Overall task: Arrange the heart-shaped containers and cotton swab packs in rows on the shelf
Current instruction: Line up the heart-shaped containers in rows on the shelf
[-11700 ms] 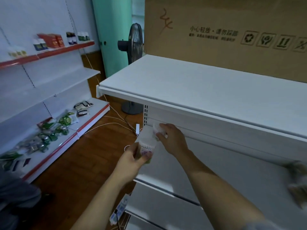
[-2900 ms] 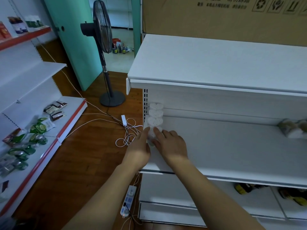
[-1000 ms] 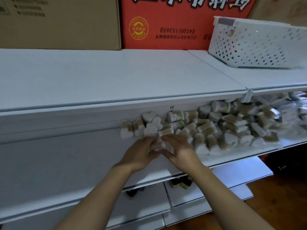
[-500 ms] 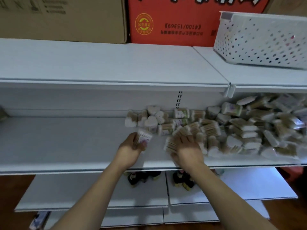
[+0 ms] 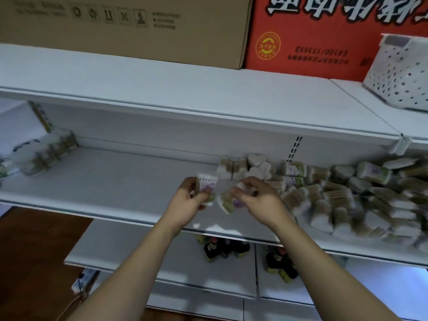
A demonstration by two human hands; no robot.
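Over white shelf (image 5: 97,181), left hand (image 5: 187,202) and right hand (image 5: 259,200) each pinch a swab pack (image 5: 207,185) (blurred).

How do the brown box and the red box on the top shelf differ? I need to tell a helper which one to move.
The brown box sits to the left; the red box is to its right, the two side by side. The brown box is plain cardboard with small dark handling symbols; the red box carries large white characters and a round yellow emblem. A white perforated basket overlaps the red box's right end; nothing covers the brown one. Both stand at the back of the top shelf.
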